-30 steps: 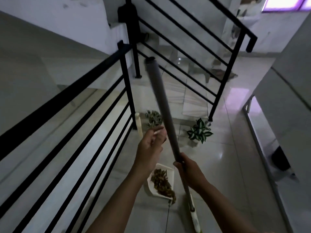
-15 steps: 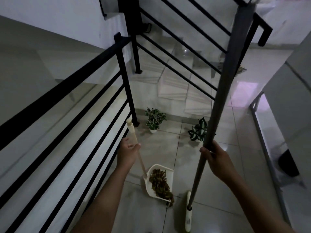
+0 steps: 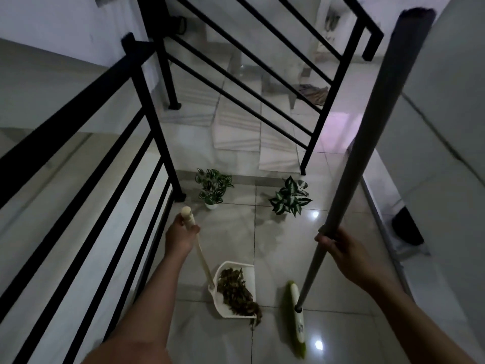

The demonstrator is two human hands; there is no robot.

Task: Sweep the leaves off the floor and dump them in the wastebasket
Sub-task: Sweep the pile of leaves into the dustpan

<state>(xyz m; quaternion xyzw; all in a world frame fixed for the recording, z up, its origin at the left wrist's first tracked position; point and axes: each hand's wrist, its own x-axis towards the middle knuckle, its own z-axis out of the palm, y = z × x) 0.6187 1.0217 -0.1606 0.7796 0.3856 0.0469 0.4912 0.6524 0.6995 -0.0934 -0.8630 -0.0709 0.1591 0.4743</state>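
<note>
The left hand (image 3: 181, 236) curls around the top of the cream handle (image 3: 195, 240) of the dustpan (image 3: 237, 290), just below the handle's rounded knob. The handle runs down and to the right from that hand to the pan's rear corner. The pan sits flat on the tiled floor (image 3: 236, 227), between the 2 forearms and below both hands.

A pile of brown dry leaves (image 3: 236, 291) lies inside the pan, spread along its length. A few spill over the pan's near right corner onto the tile.

The right hand (image 3: 341, 250) is wrapped around the grey pole (image 3: 367, 143) of the broom, low on its thick upper section. The pole rises steeply up and to the right, past the top of the view. Below the hand a thinner shaft drops to the broom head (image 3: 296, 319), a long white and green bar resting on the floor just right of the pan, close to the spilled leaves but apart from the pan's edge.

2 small potted plants (image 3: 212, 186) stand on the floor beyond the pan, near the foot of a stair. A black railing (image 3: 126, 143) runs along the left side, another (image 3: 309, 82) beside the steps. A dark object (image 3: 406, 227) stands by the right wall; I cannot tell what it is.
</note>
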